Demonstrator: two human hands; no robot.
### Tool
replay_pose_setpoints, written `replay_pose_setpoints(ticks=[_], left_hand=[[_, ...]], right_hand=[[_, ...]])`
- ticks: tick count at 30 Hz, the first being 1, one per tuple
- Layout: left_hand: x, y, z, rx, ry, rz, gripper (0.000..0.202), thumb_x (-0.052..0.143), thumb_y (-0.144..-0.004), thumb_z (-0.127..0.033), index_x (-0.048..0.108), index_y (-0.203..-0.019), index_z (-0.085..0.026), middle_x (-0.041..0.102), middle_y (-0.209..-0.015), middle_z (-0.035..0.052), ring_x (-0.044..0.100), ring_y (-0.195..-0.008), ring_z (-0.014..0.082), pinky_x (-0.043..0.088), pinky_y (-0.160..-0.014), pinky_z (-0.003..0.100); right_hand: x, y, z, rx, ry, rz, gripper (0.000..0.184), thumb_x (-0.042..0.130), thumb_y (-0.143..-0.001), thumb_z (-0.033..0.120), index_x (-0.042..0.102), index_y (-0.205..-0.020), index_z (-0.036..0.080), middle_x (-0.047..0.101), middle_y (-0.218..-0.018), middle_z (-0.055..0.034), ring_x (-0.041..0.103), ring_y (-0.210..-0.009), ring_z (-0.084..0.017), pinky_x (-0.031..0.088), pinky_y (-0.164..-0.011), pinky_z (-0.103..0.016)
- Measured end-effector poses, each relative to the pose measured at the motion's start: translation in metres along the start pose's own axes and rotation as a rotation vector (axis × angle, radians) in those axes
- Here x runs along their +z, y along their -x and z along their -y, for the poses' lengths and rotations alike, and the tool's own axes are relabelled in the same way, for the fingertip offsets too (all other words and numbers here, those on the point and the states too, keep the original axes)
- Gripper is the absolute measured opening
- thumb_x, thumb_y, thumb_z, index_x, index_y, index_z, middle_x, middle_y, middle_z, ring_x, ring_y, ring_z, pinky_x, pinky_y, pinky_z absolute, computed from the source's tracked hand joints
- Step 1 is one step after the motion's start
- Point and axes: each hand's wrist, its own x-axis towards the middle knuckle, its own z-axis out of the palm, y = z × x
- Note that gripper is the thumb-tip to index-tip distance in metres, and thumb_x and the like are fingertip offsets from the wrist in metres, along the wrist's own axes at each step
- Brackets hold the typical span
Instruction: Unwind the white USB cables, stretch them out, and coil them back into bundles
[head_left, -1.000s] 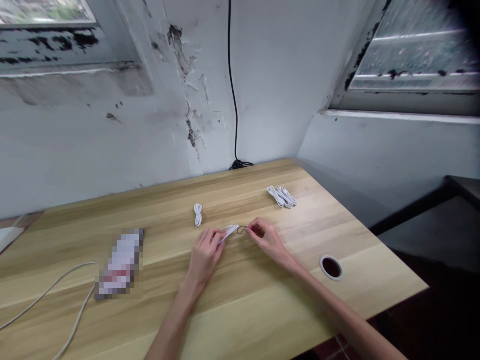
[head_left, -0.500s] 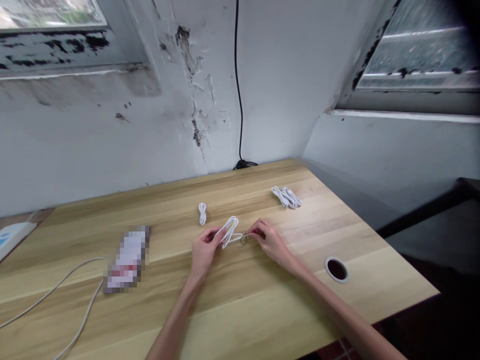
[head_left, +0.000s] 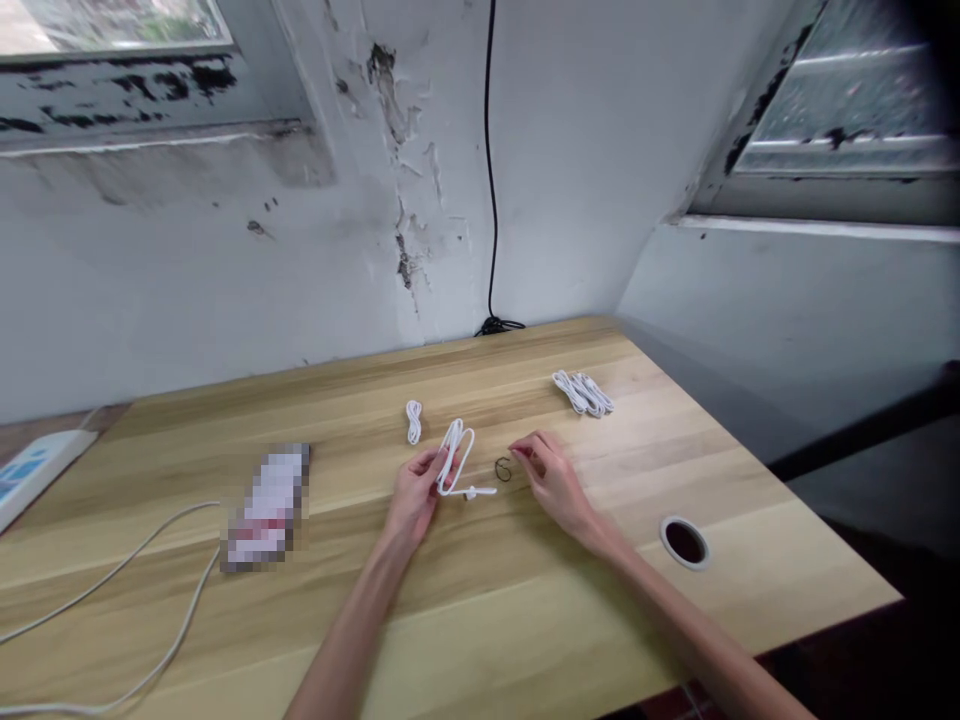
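Observation:
My left hand is closed on a white cable looped into a loose coil. One end with a plug hangs out of the coil to the right. My right hand pinches the tip of a thin, dark, curled twist tie between thumb and forefinger. A small gap separates the tie from the cable. Just beyond my left hand lies a small bundled white cable. Farther right, several white cable bundles lie side by side.
On the wooden table, a blurred-out flat object lies left. A white cord runs near it, and a power strip sits at the left edge. A round cable hole is at right. A black cable hangs down the wall.
The twist tie has come away from the cable and moved right with my right hand. The cable's plug end now hangs loose beside the coil. The view has shifted slightly.

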Motion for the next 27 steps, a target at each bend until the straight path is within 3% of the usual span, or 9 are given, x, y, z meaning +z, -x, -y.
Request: replay_pose_setpoints(ticks=[3,5,8,11,14,19,24,27], left_hand=[[-0.001,0.001,0.003,-0.056,0.032,0.049,0.034,0.090,-0.060,-0.027,0.077,-0.088,-0.013,0.066,-0.072,0.0033,0.046,-0.050,0.0059,0.035,-0.042,0.016],[0.001,0.002,0.004,-0.069,0.048,0.088,0.040,0.090,-0.056,-0.019,0.076,-0.094,-0.015,0.065,-0.071,0.0011,0.045,-0.049,0.0057,0.035,-0.041,0.016],[0.004,0.004,0.004,-0.054,0.062,0.139,0.042,0.088,-0.058,-0.016,0.074,-0.097,-0.015,0.062,-0.069,-0.0008,0.045,-0.047,0.0055,0.038,-0.042,0.016],[0.007,0.007,0.002,-0.042,0.066,0.160,0.044,0.088,-0.059,-0.017,0.072,-0.099,-0.016,0.064,-0.074,0.0001,0.048,-0.048,0.0062,0.041,-0.044,0.018],[0.008,0.009,0.000,-0.034,0.080,0.165,0.053,0.088,-0.060,-0.017,0.068,-0.109,-0.020,0.064,-0.075,-0.0011,0.052,-0.050,0.0081,0.044,-0.046,0.019],[0.007,0.008,-0.003,0.004,0.129,0.124,0.068,0.088,-0.064,-0.021,0.058,-0.125,-0.026,0.061,-0.074,-0.0038,0.055,-0.052,0.0094,0.045,-0.047,0.020],[0.006,0.006,-0.004,0.051,0.108,0.071,0.062,0.083,-0.073,-0.034,0.056,-0.129,-0.027,0.058,-0.073,-0.0039,0.052,-0.048,0.0079,0.043,-0.043,0.019],[0.007,0.007,-0.004,0.078,0.037,0.032,0.050,0.078,-0.077,-0.040,0.058,-0.121,-0.028,0.058,-0.071,-0.0043,0.053,-0.046,0.0081,0.044,-0.044,0.019]], right_hand=[[-0.002,0.003,0.011,-0.094,0.003,0.059,0.011,0.049,-0.099,0.020,0.060,-0.102,0.021,0.062,-0.094,-0.0074,0.058,-0.087,-0.021,0.048,-0.076,-0.035],[-0.002,0.007,0.021,-0.191,0.022,0.172,0.012,0.050,-0.098,0.019,0.058,-0.106,0.020,0.062,-0.096,-0.0084,0.058,-0.092,-0.022,0.048,-0.081,-0.038],[0.001,0.013,0.037,-0.322,0.032,0.362,0.022,0.056,-0.096,0.024,0.054,-0.117,0.019,0.063,-0.105,-0.0100,0.057,-0.101,-0.024,0.047,-0.092,-0.043],[0.010,0.016,0.045,-0.374,0.031,0.420,0.026,0.057,-0.096,0.026,0.052,-0.120,0.018,0.063,-0.108,-0.0108,0.057,-0.103,-0.025,0.047,-0.093,-0.044],[0.017,0.017,0.041,-0.369,0.025,0.372,0.012,0.049,-0.099,0.019,0.055,-0.109,0.018,0.063,-0.099,-0.0097,0.057,-0.092,-0.022,0.048,-0.082,-0.039],[0.017,0.019,0.028,-0.259,-0.045,0.242,0.021,0.037,-0.101,0.011,0.054,-0.096,0.020,0.061,-0.089,-0.0080,0.057,-0.084,-0.020,0.045,-0.075,-0.033],[0.013,0.020,0.030,-0.157,-0.115,0.121,0.023,0.039,-0.103,0.016,0.053,-0.084,0.020,0.055,-0.074,-0.0018,0.053,-0.068,-0.015,0.040,-0.064,-0.026],[0.013,0.021,0.031,-0.144,-0.112,0.058,0.023,0.041,-0.103,0.020,0.055,-0.084,0.020,0.051,-0.067,0.0007,0.049,-0.060,-0.013,0.037,-0.058,-0.024]])
